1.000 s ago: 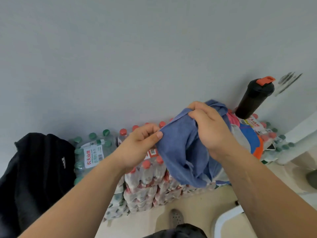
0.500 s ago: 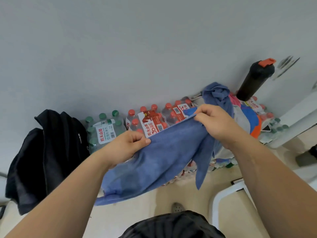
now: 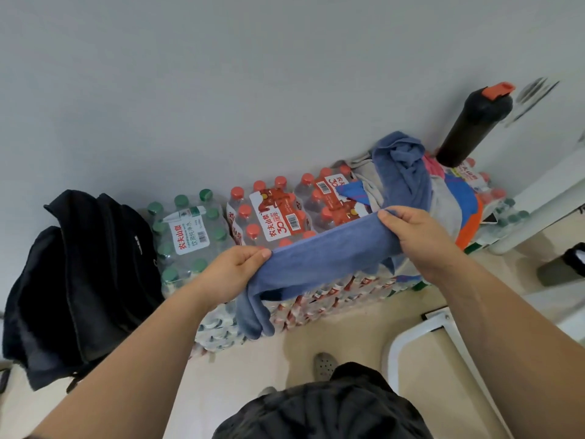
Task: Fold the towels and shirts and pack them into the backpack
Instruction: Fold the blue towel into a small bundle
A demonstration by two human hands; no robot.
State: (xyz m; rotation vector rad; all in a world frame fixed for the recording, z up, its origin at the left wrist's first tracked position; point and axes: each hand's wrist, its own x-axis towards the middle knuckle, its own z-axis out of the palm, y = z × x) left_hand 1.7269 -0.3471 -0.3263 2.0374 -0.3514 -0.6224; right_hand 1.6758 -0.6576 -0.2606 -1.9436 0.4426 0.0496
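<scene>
Right now I have the blue towel stretched between both hands across the middle of the frame, above the packs of bottled water. The left hand pinches one end between thumb and curled fingers, with a loose tail of cloth drooping below it toward the floor. The right hand grips the other end, fingers wrapped over the top edge. The towel looks doubled lengthwise into a band, so I judge I am mid-fold on this first piece: one fold made, the shortening folds not yet done. The backpack slumps at the left of the frame against the wall, just beside the green-capped bottles; I cannot tell from here whether its top is open. The heap of clothes waiting to be folded sits on the bottle packs at the right of the frame, a second blue towel draped over its top and a black flask standing just behind it. Next I would bring the two hands together to halve the band, which calls for matching the ends squarely and gathering in that hanging tail so it does not trail out of the fold. With nothing flat under the cloth, I expect the layers to slip unless both pinches hold firm.
</scene>
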